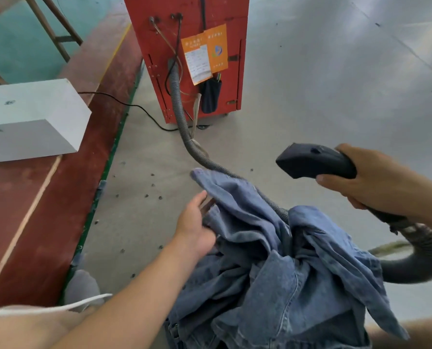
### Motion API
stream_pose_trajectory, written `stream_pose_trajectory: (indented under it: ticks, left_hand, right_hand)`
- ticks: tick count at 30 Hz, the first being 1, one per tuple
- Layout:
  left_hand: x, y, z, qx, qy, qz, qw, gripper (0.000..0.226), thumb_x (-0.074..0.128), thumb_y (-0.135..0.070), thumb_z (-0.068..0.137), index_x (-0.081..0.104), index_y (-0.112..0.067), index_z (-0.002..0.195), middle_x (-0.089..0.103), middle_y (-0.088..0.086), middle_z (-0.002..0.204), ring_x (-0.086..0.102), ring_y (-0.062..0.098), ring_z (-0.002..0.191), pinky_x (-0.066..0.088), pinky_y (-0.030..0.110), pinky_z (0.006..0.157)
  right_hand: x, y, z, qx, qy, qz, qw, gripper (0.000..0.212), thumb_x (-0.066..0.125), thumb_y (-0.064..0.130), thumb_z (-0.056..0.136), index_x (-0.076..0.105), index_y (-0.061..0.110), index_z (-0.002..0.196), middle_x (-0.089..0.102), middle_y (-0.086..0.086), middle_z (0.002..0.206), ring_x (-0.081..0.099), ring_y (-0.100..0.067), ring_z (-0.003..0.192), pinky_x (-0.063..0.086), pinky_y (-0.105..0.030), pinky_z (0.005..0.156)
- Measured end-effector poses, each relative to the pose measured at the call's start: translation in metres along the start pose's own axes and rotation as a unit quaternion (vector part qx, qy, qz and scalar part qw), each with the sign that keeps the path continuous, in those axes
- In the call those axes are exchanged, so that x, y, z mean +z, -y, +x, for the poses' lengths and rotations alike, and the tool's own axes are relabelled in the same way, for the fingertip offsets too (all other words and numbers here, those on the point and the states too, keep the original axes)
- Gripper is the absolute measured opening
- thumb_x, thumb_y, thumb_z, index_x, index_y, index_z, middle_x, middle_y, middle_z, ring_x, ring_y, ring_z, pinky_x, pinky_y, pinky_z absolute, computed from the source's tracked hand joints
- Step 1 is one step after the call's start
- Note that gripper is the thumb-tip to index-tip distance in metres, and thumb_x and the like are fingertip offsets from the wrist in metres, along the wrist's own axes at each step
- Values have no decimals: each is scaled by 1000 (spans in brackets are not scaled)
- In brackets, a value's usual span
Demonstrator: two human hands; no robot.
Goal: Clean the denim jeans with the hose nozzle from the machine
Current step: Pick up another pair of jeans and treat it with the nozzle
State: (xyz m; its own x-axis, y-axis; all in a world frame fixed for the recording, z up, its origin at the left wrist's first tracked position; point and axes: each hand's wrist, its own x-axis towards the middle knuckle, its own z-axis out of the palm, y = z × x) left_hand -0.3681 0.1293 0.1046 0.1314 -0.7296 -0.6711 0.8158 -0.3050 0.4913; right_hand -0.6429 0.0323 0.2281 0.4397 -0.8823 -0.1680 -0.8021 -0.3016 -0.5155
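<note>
Denim jeans [273, 260] lie bunched in a heap low in front of the person, over the grey floor [310, 84]. Their left hand [194, 227] rests against the fabric's near edge, fingers straight and relaxed, while the right hand [376, 182] grips the black hose nozzle [310, 159], held above and apart from the cloth. The ribbed hose [182, 117] runs back across the floor to the red machine [184, 34].

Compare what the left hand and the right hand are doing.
The left hand lies low with fairly straight fingers against the jeans; the right hand is raised, curled round the black nozzle. The left hand touches soft cloth; the right hand grips a hard tool joined to the grey hose. The nozzle is held clear of the jeans. Both hands are bare.
</note>
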Motion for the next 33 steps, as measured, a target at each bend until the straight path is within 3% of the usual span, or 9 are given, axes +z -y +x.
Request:
stream_pose_trajectory:
  ticks: [2,4,7,13,19,22,24,29,33]
  left_hand:
    - [-9,-5,2,-74,5,-51,996,51,52,-40,96,56,3,125,68,26,110,68,34,104,49,46,103]
    - [-10,-1,-2,-111,18,-124,986,35,50,-37,85,47,-8,104,49,9,83,56,23,86,49,36,96]
    - [-12,8,-1,-78,27,-178,981,34,42,-21,83,51,-7,113,53,14,108,51,27,107,35,37,118]
    - [-8,13,-3,-39,142,-38,988,45,42,13,79,65,2,115,69,20,108,69,34,94,62,42,79]
    - [-8,25,-10,-23,181,29,983,59,55,18,80,63,-9,131,73,6,104,69,18,90,55,25,73]
    - [-5,38,-20,-24,258,43,965,60,56,23,77,57,3,133,68,16,116,66,24,105,52,30,93]
    - [-3,47,-24,-8,250,49,967,53,56,27,78,59,7,127,70,18,115,68,26,110,53,32,102]
    - [5,60,-28,60,178,81,979,51,58,29,79,71,-4,116,77,12,105,74,20,98,59,26,85]
    - [19,67,-32,164,123,172,964,38,81,11,74,81,-19,97,79,8,101,74,19,96,58,31,86]
  right_hand:
    - [5,5,-6,-13,37,-8,999,16,65,54,84,50,51,89,68,19,66,63,-10,44,44,-24,43]
    - [14,7,-9,-22,65,-34,997,16,67,50,86,53,46,93,65,30,76,64,-3,54,41,-17,41]
    - [22,7,-11,-31,90,-75,993,18,65,54,87,51,46,94,62,34,85,62,1,68,45,-23,52]
    - [17,10,-10,-58,103,-58,991,20,62,61,82,50,54,97,66,28,84,64,-3,58,48,-22,46]
    - [20,18,-12,-80,156,-59,983,24,65,60,82,53,52,101,68,24,83,66,-2,67,53,-21,59]
    - [31,26,-10,-89,156,-64,982,22,62,61,83,53,51,100,67,26,84,65,-2,71,54,-28,60]
    - [33,30,-9,-87,127,-60,986,21,64,60,83,51,53,98,65,31,87,64,1,73,49,-26,58]
    - [12,28,-13,-51,34,-41,997,19,66,54,83,50,53,93,66,29,71,63,0,54,41,-18,42]
    - [-11,19,-27,-9,35,-37,999,28,64,70,78,53,51,96,65,5,51,62,-14,41,57,-46,48]
